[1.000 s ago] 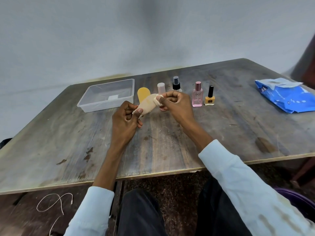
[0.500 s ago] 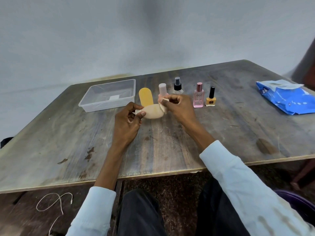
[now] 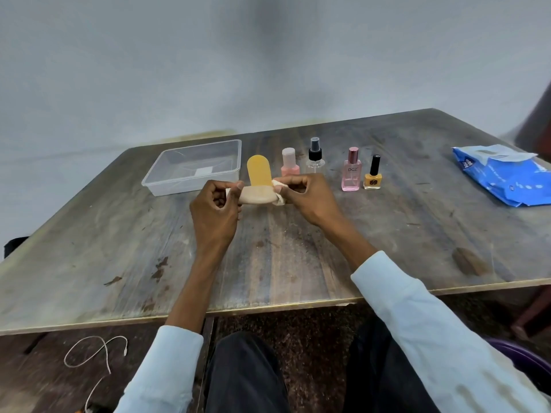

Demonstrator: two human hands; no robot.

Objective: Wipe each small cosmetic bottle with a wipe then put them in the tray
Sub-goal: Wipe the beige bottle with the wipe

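- The left hand (image 3: 214, 208) has its fingers curled round one end of a beige bottle (image 3: 257, 196), thumb on top.
- The right hand (image 3: 304, 195) pinches a white wipe (image 3: 279, 197) against the bottle's other end, fingers bent over it.
- The bottle lies crosswise between the two hands, long axis running left to right, held above the table (image 3: 387, 234).
- The tray (image 3: 190, 174) sits just beyond and to the left of the left hand, so that hand is the nearer one for the drop. It looks to hold no bottles yet.
- My guess is the wiping of this first bottle is under way; putting it away would mean carrying it forward and left over the tray's near wall.
- Just behind the held bottle stands a yellow bottle (image 3: 258, 170), close enough to be knocked.
- Further right in a row: a pink bottle (image 3: 289, 162), a spray bottle (image 3: 315, 158), a perfume bottle (image 3: 351, 171) and a nail polish (image 3: 373, 174), all upright.
- A blue wipe pack (image 3: 504, 178) lies well apart at the far right.
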